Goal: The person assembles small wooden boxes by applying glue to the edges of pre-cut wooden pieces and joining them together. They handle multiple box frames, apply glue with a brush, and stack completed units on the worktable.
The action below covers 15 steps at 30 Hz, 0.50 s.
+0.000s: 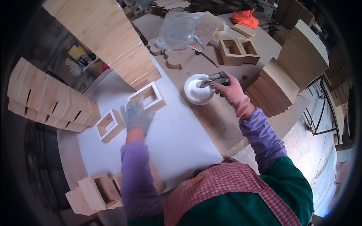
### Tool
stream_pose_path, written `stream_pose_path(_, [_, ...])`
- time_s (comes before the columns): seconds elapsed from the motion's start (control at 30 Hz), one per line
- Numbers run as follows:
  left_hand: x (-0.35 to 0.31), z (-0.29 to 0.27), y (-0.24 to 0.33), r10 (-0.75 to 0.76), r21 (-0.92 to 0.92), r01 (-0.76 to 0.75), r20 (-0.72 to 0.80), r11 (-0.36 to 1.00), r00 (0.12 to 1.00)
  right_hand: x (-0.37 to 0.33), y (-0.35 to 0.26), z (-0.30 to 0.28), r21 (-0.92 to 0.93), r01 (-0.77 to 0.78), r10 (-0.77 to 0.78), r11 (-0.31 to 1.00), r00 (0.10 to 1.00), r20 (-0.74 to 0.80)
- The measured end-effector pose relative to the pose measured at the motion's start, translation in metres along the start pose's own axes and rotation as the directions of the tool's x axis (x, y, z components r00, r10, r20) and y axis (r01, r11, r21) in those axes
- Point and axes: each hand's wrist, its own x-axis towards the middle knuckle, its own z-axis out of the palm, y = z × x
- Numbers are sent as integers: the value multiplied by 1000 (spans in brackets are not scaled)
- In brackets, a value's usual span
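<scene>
My right hand (pixel 232 90), in a pinkish glove with dark, soiled fingers, is closed around a small brush (pixel 204 84). The brush's tip hangs over a round white tub (pixel 188 98) of white liquid, probably glue. My left hand (pixel 138 115), in a greyish-white glove, has its fingers spread. It lies between two small open wooden boxes, with white along their upper rims. Its fingertips reach the far box (pixel 160 101); whether they touch is hard to tell. The nearer box (pixel 120 122) sits just left of the hand. Both boxes rest on a white sheet (pixel 184 133).
Tall stacks of wooden boxes (pixel 109 41) rise at far left, with another stack (pixel 52 100) at left. More boxes (pixel 90 192) stand near left. Thin panels (pixel 275 86) are piled right. Behind the tub are clear plastic (pixel 179 30), two joined boxes (pixel 232 58) and orange cloth (pixel 245 19).
</scene>
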Motion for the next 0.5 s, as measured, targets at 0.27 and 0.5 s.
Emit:
stream_pose_path(0.27, [-163, -77, -13, -288, 80, 302, 598, 950, 748, 21, 4, -3, -403, 33, 74, 914, 966, 246])
stream_pose_path(0.5, [-217, -40, 16, -180, -300, 316, 403, 900, 897, 29, -4, -20, -516, -18, 79, 857, 992, 96])
